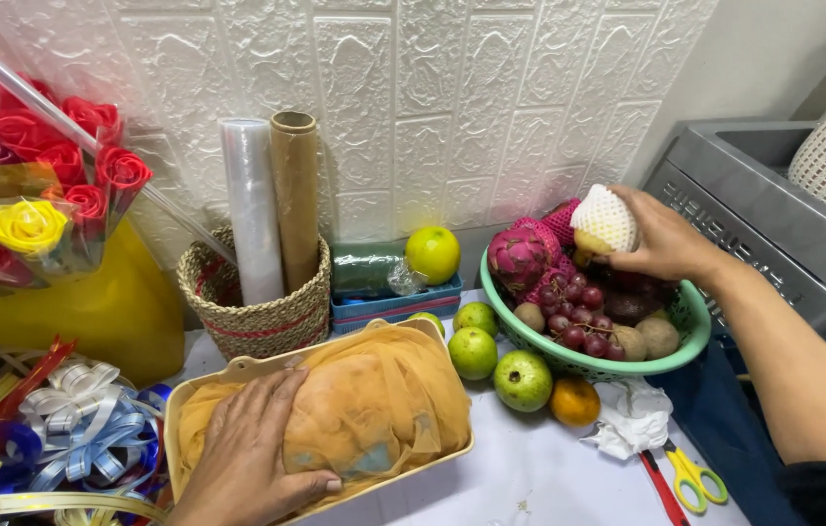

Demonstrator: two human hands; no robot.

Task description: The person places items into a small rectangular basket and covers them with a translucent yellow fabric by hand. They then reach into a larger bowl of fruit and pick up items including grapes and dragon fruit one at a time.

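Orange tulle-lined cream tray (330, 414) sits at 6 o'clock on the white surface (530, 477), left hand (252, 453) spread flat on the netting, pressing it down. Best to keep that palm firm so the tray doesn't skate, and the netting stays bunched in the middle.

Right hand (661, 234) at 2 o'clock, fingers closed around a yellow fruit in white foam mesh sleeve (605, 222), held just above the green plastic basket (691, 326). A light grip is enough, judging by the soft sleeve.

Around:
- green apples (522, 380) and a small orange (575, 401) loose between tray and basket, right in the carry path
- crumpled white paper (632, 419) and yellow-handled scissors (691, 475) at 4 o'clock
- ribbon bows (82, 429) at 8 o'clock
- woven basket holding two wrap rolls (257, 307) at 11 o'clock, red and yellow paper roses (38, 185) beyond
- the green basket is crowded: pink dragon fruit (517, 258), red grapes (574, 317), brown kiwis (647, 339)
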